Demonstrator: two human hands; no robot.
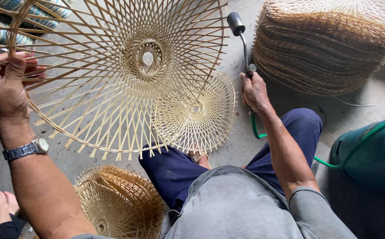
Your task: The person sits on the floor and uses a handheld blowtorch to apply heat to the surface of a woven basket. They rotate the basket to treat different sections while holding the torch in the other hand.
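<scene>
1. The left hand point(4, 84) grips the rim of a big bamboo frame point(117, 75), held up tilted over the knees.
2. The right hand point(254, 90), well apart, is clamped on a torch point(242, 42) fed by a green hose point(334, 164).
3. A smaller frame point(197, 115) leans behind; a stack point(329, 48) stands at right.

Bare concrete floor point(241, 146) lies open between the smaller bamboo frame point(195, 113) and the stacked woven frames point(321, 48).

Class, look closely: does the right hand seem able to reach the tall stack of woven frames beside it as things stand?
Probably yes, but not freely: the right hand is closed on the torch. The stack sits just to its right, with bare floor between them.
</scene>
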